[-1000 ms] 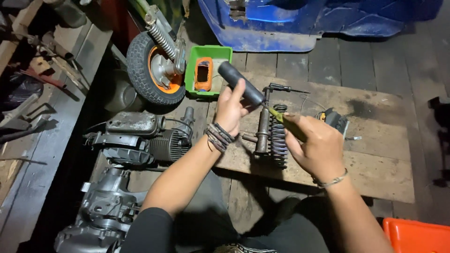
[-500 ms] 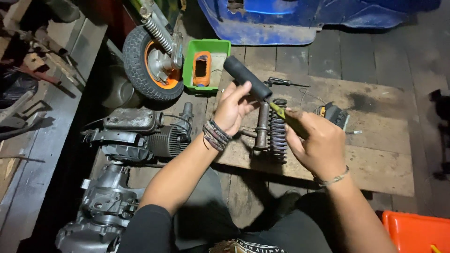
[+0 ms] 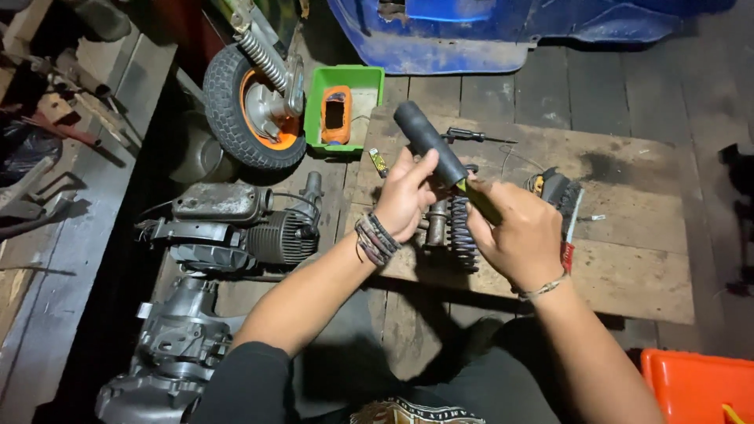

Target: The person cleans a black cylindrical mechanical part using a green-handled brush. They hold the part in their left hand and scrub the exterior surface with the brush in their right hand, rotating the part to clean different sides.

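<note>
Rubber grip (image 3: pixel 428 143), black and tube-shaped, sits tilted in the air over the wooden board (image 3: pixel 628 267), top end pointing up-left. Your left hand (image 3: pixel 404 196) is wrapped around its lower part, fingers closed on it. Your right hand (image 3: pixel 514 235) is clamped on a yellow-green handled tool (image 3: pixel 479 200), whose tip meets the bottom end of the grip; can't tell if it goes inside. Hands are close together, nearly touching at the grip.

Just below the hands, a shock absorber (image 3: pixel 437 224) with a dark coil spring (image 3: pixel 463 235) lies on the board, partly hidden by your fingers. A screwdriver (image 3: pixel 471 137) lies on the board beyond the grip. Right of your right hand, a small black tool (image 3: pixel 559 188).

Green tray (image 3: pixel 369 78) holding an orange piece (image 3: pixel 338 114) sits off the board's far-left corner, next to a small wheel (image 3: pixel 255 106) with an orange rim. Engine parts (image 3: pixel 236 228) lie on the floor to your left. Orange bin (image 3: pixel 695 389) at bottom right.
</note>
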